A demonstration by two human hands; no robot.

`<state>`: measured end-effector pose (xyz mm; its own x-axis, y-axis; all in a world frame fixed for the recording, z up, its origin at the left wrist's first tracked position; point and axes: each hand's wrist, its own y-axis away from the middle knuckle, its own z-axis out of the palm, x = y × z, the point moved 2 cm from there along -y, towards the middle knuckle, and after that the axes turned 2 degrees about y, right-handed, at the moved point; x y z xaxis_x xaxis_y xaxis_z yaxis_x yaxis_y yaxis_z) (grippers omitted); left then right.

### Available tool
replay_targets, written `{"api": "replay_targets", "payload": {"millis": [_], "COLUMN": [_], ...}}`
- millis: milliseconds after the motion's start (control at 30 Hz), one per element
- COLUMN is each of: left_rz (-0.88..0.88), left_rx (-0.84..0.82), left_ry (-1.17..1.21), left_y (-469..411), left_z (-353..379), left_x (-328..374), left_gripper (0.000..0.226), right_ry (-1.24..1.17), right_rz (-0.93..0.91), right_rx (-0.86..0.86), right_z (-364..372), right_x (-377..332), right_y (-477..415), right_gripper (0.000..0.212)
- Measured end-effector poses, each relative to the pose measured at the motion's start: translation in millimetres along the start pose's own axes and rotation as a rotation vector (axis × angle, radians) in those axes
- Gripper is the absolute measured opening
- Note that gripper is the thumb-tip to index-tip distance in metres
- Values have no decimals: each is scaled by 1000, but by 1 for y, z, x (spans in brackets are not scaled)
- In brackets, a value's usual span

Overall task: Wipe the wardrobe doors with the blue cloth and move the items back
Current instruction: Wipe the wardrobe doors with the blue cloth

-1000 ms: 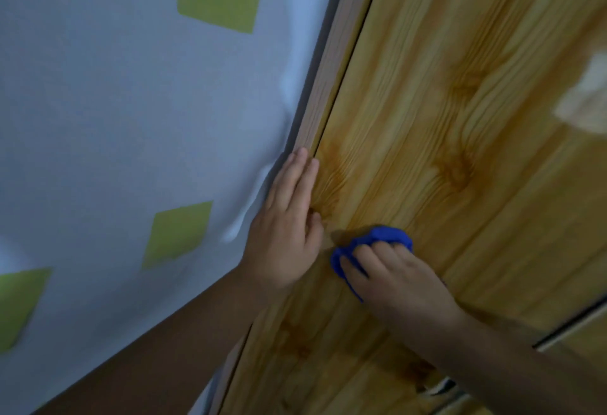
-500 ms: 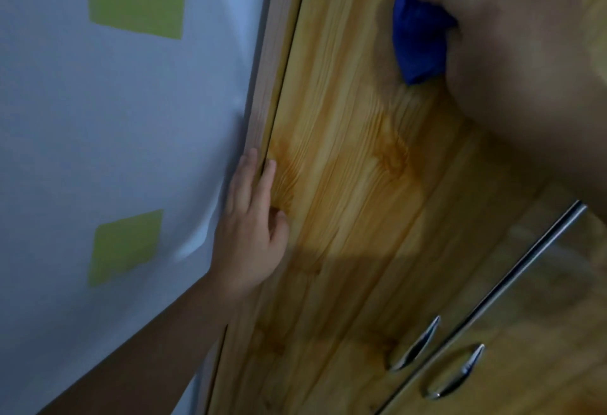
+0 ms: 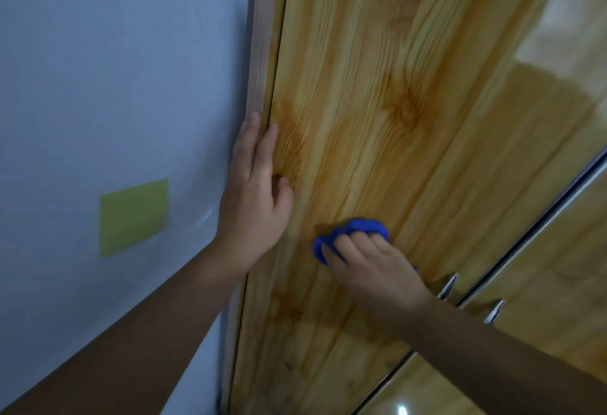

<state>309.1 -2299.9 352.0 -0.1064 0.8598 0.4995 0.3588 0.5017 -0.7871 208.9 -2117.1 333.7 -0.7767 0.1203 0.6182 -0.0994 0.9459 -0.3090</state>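
The glossy pine-grain wardrobe door (image 3: 377, 92) fills the middle and right of the head view. My right hand (image 3: 371, 270) presses the bunched blue cloth (image 3: 353, 230) against the lower part of this door, fingers curled over it; most of the cloth is hidden under the hand. My left hand (image 3: 259, 191) lies flat with straight fingers on the door's left edge, beside the wooden frame (image 3: 261, 36).
A pale blue-grey wall (image 3: 115, 102) with green patches (image 3: 133, 215) runs along the left. A second wardrobe door (image 3: 558, 283) is at the right, past a dark gap. Two metal handles (image 3: 448, 286) show near my right wrist.
My right hand swept the cloth from high on the door back down to its lower part. My left hand has stayed on the door's edge.
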Motion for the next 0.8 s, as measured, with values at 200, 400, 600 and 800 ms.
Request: {"api": "replay_targets", "payload": {"millis": [200, 400, 600, 800], "left_rz": [-11, 2, 89, 204], "left_rx": [-36, -53, -48, -114], "left_ry": [-12, -15, -28, 7], "left_y": [-1, 1, 6, 16], "left_z": [-15, -13, 1, 23], "left_x": [5, 9, 35, 67], "left_gripper": [71, 72, 62, 56], "right_ry": [82, 186, 133, -94], "right_rz": [-127, 123, 514, 630], "right_rx": [-74, 259, 613, 377], "right_z": [-18, -115, -147, -59], "right_x": [12, 103, 175, 83], "right_y": [-3, -62, -2, 53], "right_gripper": [38, 39, 28, 35]}}
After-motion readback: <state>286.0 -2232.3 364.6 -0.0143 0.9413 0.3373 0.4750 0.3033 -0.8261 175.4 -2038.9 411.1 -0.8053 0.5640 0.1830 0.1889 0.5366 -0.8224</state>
